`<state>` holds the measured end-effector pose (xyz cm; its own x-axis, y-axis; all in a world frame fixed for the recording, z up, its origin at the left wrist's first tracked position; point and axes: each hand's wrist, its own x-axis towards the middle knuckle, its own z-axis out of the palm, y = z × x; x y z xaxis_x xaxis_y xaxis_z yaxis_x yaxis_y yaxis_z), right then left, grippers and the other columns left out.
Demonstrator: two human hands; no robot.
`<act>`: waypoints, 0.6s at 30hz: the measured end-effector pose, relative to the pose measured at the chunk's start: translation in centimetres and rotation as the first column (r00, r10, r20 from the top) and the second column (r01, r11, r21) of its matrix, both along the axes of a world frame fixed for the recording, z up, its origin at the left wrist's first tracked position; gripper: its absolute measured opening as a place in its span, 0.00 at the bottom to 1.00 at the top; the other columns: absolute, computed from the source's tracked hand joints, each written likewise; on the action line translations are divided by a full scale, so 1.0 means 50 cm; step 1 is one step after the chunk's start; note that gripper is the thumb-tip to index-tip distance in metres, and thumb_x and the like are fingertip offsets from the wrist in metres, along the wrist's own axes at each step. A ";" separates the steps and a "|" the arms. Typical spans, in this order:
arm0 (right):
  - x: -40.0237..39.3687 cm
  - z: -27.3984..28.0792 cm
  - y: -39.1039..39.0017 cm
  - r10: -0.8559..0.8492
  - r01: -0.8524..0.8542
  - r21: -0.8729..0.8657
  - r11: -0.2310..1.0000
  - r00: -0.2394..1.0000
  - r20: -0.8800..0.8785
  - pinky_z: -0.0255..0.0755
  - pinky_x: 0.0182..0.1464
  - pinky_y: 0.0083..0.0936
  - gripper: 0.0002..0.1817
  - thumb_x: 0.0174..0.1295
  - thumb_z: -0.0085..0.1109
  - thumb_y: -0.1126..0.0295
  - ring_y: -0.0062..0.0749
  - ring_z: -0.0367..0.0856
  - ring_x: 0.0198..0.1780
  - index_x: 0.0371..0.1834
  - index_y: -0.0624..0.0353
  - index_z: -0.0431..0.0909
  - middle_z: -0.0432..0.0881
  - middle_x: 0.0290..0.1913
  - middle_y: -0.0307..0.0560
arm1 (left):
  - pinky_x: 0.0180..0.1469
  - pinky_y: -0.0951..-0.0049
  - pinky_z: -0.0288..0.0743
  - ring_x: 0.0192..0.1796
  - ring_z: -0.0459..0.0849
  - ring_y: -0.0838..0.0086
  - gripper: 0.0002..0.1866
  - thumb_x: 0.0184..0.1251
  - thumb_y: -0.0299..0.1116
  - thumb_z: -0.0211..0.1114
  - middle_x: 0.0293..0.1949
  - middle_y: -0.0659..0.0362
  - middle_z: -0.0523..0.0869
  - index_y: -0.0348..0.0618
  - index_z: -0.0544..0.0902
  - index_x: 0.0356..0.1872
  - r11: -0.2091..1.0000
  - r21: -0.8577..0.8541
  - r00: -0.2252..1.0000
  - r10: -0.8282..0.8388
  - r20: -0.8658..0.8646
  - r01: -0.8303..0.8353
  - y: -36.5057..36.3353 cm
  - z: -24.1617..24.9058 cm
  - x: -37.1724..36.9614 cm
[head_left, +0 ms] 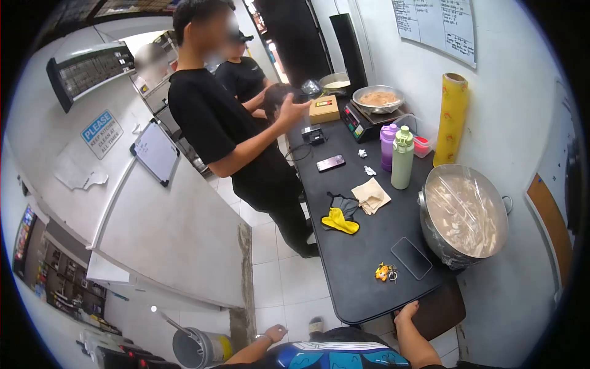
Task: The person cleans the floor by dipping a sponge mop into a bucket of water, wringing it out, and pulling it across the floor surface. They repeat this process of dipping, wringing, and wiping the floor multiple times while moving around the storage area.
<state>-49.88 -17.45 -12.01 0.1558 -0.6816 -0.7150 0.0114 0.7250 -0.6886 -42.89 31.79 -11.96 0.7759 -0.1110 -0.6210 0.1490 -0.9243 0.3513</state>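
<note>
Low in the view, my left hand [276,333] hangs over the floor with loosely curled fingers and nothing visible in them, a band on its wrist. My right hand [407,312] is just below the front edge of the black table [362,292], beside a dark brown chair seat [444,310]; I cannot tell whether it grips anything. Nearest to it on the tabletop are an orange-and-yellow figure keychain [385,272] and a clear phone case [412,258]. A large metal pot [433,230] covered with plastic film stands at the right.
A yellow-and-grey cloth item [340,220], a beige cloth [371,196], a phone [331,163], two bottles [402,158] and a scale [359,125] with a bowl [378,109] lie along the table. A person in black [212,117] stands at its left side, another behind. A grey bucket [209,347] is on the floor.
</note>
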 end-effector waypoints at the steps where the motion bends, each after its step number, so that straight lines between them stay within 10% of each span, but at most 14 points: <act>1: -0.001 0.018 0.006 -0.003 0.003 0.015 1.000 1.000 -0.006 0.68 0.32 0.30 0.22 0.64 0.29 0.54 0.35 0.74 0.40 0.53 0.54 0.63 0.72 0.49 0.43 | 0.53 0.66 0.68 0.48 0.77 0.57 0.23 0.56 0.55 0.53 0.41 0.48 0.81 0.49 0.78 0.42 0.998 -0.054 0.999 0.014 0.029 -0.013 -0.013 -0.002 0.020; 8: -0.017 0.024 -0.018 0.221 -0.218 0.097 0.971 0.975 -0.019 0.64 0.35 0.36 0.22 0.61 0.31 0.49 0.36 0.71 0.43 0.54 0.46 0.61 0.69 0.51 0.41 | 0.52 0.65 0.69 0.48 0.78 0.57 0.21 0.55 0.53 0.56 0.41 0.50 0.82 0.49 0.79 0.40 0.980 -0.164 0.989 0.126 0.073 -0.113 -0.079 0.026 0.065; 13: -0.016 0.017 -0.033 0.216 -0.216 0.094 0.972 0.976 0.013 0.61 0.37 0.37 0.17 0.61 0.32 0.48 0.30 0.71 0.34 0.43 0.41 0.67 0.73 0.38 0.34 | 0.55 0.65 0.67 0.50 0.77 0.58 0.24 0.57 0.55 0.51 0.45 0.50 0.80 0.48 0.78 0.44 0.974 0.043 0.974 -0.224 0.034 0.223 -0.085 0.003 0.031; 18: -0.036 0.000 -0.025 0.242 -0.241 0.078 0.967 0.970 0.005 0.62 0.39 0.37 0.20 0.58 0.34 0.48 0.34 0.72 0.36 0.47 0.43 0.67 0.74 0.41 0.36 | 0.54 0.64 0.68 0.50 0.77 0.58 0.22 0.56 0.53 0.53 0.44 0.51 0.81 0.49 0.78 0.42 0.981 0.013 0.973 -0.189 -0.133 0.193 -0.091 0.027 0.034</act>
